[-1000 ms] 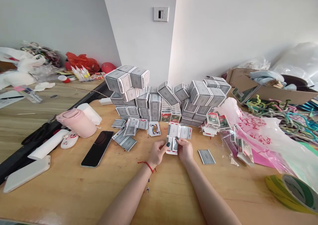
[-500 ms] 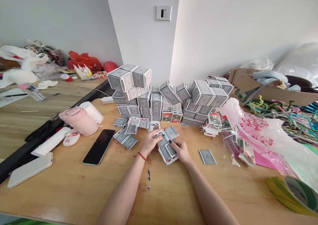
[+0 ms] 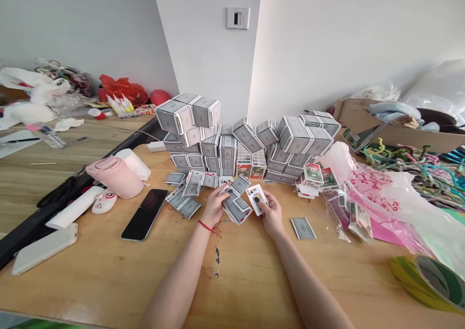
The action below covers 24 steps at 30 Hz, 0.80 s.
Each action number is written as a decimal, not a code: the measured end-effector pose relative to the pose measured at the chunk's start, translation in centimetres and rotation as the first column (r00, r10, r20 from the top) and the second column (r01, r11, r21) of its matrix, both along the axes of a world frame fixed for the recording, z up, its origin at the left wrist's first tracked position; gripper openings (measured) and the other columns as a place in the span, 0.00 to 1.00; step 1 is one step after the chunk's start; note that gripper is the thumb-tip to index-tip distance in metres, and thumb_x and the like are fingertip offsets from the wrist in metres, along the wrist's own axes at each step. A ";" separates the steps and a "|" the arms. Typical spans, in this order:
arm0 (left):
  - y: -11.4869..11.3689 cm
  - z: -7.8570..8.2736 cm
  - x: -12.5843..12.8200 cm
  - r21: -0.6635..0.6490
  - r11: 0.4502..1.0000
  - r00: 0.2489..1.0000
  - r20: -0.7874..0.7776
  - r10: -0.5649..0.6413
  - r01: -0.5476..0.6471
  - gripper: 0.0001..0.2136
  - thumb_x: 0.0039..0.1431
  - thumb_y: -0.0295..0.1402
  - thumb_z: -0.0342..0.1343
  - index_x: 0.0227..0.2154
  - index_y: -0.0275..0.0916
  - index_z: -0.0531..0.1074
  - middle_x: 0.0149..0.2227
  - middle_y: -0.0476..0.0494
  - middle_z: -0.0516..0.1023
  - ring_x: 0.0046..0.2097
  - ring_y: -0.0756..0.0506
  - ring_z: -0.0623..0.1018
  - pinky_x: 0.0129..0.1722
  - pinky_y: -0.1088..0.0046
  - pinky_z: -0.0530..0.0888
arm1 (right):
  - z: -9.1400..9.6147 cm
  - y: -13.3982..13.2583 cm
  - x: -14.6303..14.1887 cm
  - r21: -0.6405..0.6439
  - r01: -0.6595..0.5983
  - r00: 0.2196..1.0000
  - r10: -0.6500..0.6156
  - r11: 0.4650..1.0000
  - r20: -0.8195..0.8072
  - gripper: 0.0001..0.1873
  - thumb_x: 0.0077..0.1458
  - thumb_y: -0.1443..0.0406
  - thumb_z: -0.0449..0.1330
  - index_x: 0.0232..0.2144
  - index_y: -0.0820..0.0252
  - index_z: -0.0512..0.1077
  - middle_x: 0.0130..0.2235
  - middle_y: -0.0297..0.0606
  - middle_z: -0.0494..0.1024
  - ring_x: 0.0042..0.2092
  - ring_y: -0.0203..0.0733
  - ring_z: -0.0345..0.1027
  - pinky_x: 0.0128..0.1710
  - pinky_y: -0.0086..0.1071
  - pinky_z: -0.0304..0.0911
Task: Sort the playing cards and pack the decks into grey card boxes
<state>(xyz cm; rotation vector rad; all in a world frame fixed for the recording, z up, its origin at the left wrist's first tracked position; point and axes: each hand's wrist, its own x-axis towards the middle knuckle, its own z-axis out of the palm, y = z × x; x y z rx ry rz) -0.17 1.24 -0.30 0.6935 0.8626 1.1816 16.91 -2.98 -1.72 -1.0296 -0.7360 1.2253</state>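
My left hand (image 3: 215, 207) is closed on a folded playing-card piece (image 3: 237, 205) with patterned grey backs, its cards linked at angles. In my right hand (image 3: 271, 214) is a playing card (image 3: 257, 198), face up, a king of clubs, pinched under the thumb; whether more cards lie behind it I cannot tell. A small gap separates the two. Left of my left hand lie loose folded cards (image 3: 183, 203), some face up. A face-down card (image 3: 302, 228) rests flat on the table, right of my right wrist.
Behind my hands stand stacked card cubes (image 3: 228, 154) and red-and-green card boxes (image 3: 257, 170). A phone (image 3: 144, 214), pink cup (image 3: 115, 176) and white power bank (image 3: 45, 249) lie left. Plastic bags (image 3: 385, 198) and yellow-green tape (image 3: 425, 280) are at the right.
My right hand has drawn away to the right from the card piece and now shows a king face up. My left hand, with the piece, has shifted slightly left and up.
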 end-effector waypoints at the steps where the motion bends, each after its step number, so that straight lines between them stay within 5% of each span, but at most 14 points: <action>1: 0.0 0.1 0.0 -0.018 1.000 1.000 0.018 0.014 -0.014 0.19 0.39 0.26 0.58 0.39 0.35 0.72 0.43 0.41 0.74 0.37 0.47 0.74 0.35 0.76 0.69 | 0.0 0.0 0.1 0.001 0.011 1.000 -0.011 1.000 -0.002 0.22 0.38 0.62 0.63 0.39 0.60 0.67 0.35 0.39 0.74 0.25 0.35 0.65 0.19 0.25 0.57; 13: 0.3 -0.1 0.0 -0.096 0.995 0.998 0.069 0.007 0.000 0.15 0.39 0.25 0.58 0.34 0.32 0.74 0.37 0.41 0.76 0.35 0.48 0.75 0.34 0.76 0.69 | 0.3 -0.2 -0.7 0.017 -0.062 0.996 0.060 0.998 0.067 0.22 0.42 0.57 0.60 0.40 0.58 0.62 0.27 0.34 0.73 0.16 0.31 0.59 0.10 0.24 0.52; 24: 0.1 -0.4 0.1 0.123 0.983 0.961 -0.226 0.159 -0.134 0.15 0.41 0.29 0.57 0.37 0.37 0.74 0.44 0.42 0.74 0.46 0.42 0.71 0.45 0.67 0.66 | -0.2 -0.4 -0.9 -0.038 -0.121 0.939 0.126 0.992 0.319 0.19 0.48 0.54 0.53 0.37 0.61 0.63 0.15 0.27 0.65 0.11 0.31 0.55 0.09 0.25 0.51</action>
